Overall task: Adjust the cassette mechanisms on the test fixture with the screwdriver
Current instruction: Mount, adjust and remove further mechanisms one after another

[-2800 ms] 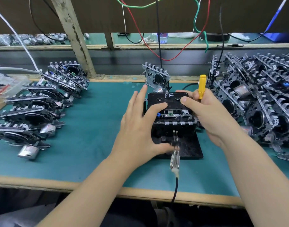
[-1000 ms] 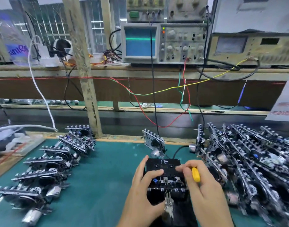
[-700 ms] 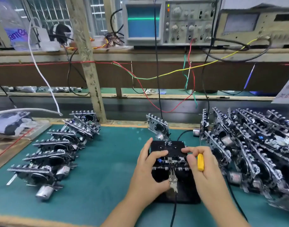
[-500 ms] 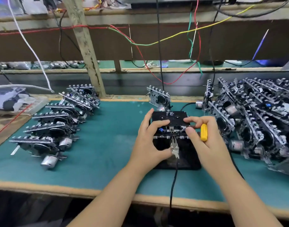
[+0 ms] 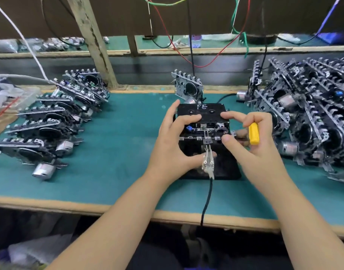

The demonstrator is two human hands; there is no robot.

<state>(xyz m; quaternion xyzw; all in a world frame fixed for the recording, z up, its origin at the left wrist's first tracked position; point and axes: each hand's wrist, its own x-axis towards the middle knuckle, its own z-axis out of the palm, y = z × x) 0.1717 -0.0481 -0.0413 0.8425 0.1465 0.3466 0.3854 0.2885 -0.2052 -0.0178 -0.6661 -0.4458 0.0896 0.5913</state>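
A black test fixture (image 5: 225, 168) sits mid-table with a cassette mechanism (image 5: 204, 133) mounted on it and a black cassette marked "FE" (image 5: 201, 112) on top. My left hand (image 5: 173, 147) grips the mechanism's left side, index finger on the cassette, thumb at the front by a metal clip (image 5: 208, 162) with a black cable. My right hand (image 5: 251, 145) holds the yellow-handled screwdriver (image 5: 253, 133) in its curled fingers while its index finger touches the cassette and its thumb presses the mechanism's right front edge. The screwdriver's tip is hidden.
Several cassette mechanisms lie in rows at the left (image 5: 50, 121) and in a dense pile at the right (image 5: 311, 114). One mechanism (image 5: 188, 88) stands upright behind the fixture. Wires hang over the back ledge. The table's front edge (image 5: 108, 206) runs below my forearms.
The camera has tilted back down from the instruments on the shelf to the table. Both hands stay on the mechanism; the screwdriver handle now lies tilted in my right hand instead of standing up.
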